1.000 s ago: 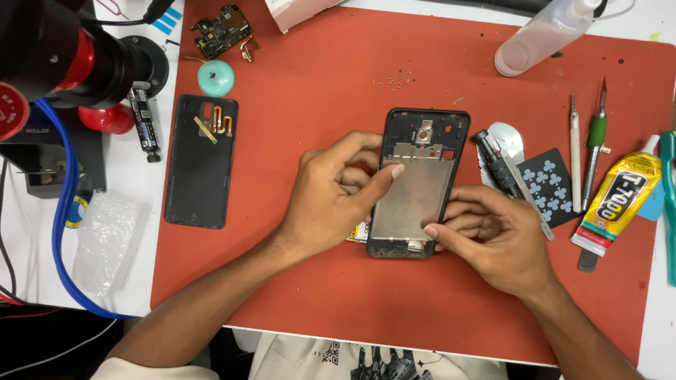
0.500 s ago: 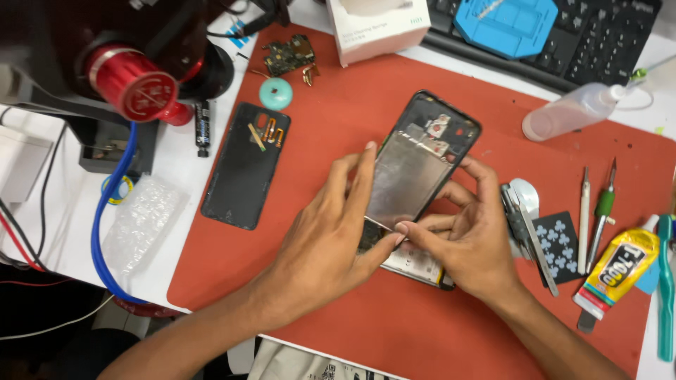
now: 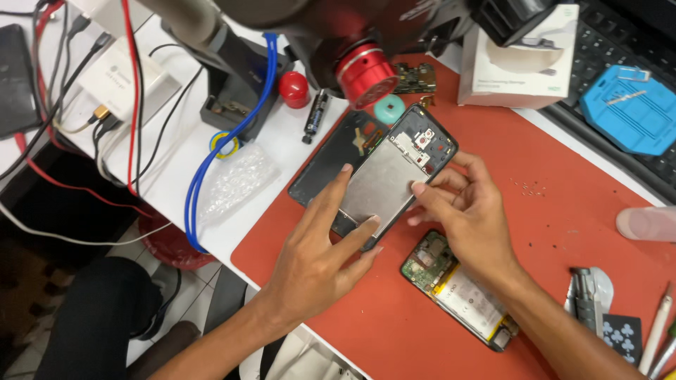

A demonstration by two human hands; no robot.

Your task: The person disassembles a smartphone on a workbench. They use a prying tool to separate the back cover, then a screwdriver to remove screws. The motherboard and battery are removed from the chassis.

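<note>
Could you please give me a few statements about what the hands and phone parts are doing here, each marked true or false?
1. Both hands hold the phone frame lifted off the red mat. True.
2. The left hand rests flat on the keyboard. False: its fingers grip the frame's lower end.
3. The phone body with battery lies on the mat below the right hand. True.
4. The dark back cover lies on top of the white box. False: it lies at the mat's edge, beside the frame.
</note>
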